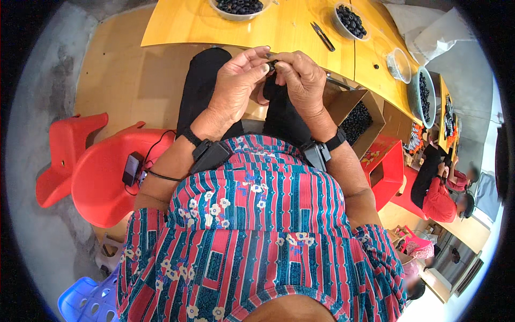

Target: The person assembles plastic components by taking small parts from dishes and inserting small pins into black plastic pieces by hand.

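Note:
My left hand and my right hand meet above my lap, just off the near edge of the yellow table. Between their fingertips they pinch a small black ring-like piece; fingers cover most of it, so its exact kind is unclear. Past my right hand, a pair of black snips lies on the tabletop. Ahead is a clear bowl of small black pieces, and a second clear bowl of them stands farther right.
Right of my right forearm, a cardboard box holds many small black pieces. A clear tub and a large basin stand along the table. Red chairs are at my left, a blue stool behind. Other people sit far right.

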`<state>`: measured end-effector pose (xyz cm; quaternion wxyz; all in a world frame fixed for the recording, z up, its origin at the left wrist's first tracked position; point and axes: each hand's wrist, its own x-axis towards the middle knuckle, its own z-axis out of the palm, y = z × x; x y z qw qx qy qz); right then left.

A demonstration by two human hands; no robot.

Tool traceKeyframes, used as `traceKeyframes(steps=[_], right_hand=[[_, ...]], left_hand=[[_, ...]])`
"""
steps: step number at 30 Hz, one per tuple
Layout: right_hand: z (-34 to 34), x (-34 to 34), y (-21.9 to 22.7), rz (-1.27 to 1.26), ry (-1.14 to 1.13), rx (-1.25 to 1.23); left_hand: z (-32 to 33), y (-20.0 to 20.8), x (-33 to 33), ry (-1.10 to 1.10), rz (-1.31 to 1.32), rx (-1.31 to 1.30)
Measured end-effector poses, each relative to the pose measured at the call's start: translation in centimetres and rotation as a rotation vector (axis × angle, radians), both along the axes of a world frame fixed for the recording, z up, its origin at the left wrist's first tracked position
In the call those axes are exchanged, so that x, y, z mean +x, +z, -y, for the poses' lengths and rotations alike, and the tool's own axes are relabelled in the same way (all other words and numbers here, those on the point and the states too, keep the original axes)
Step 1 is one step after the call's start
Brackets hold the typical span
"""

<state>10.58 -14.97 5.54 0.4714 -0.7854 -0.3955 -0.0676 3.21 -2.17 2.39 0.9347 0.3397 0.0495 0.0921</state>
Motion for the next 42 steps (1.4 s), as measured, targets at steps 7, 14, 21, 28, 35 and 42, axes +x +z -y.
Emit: traceKeyframes(steps=[7,14,21,28,35,42], right_hand=[[-0.5,-0.5,-0.7,-0.079,-0.055,0.100],[-0.6,-0.5,-1.0,0.080,-0.110,0.128],[-0.2,-0.2,-1.0,-1.073,0.146,0.566],[0.1,0.5,0.1,-1.239,0.330,0.525],[-0.1,0.5,0.1,-1.277,0.369,0.560],[-0.3,0.2,-0.1,-1.147,0.246,0.538]], left_hand=[[0.0,0.1,0.2,-0.058,-0.044,-0.148],[0.3,0.0,0.2,-0.025,-0.011,-0.087],[0.1,0.6,0.4,0.086,0.069,0.113],[0.0,0.7,0.6,0.120,0.095,0.231],[-0.2,0.1,1.0,0.183,0.128,0.357],[-0.2,-0.5,1.1,0.240,0.168,0.554]])
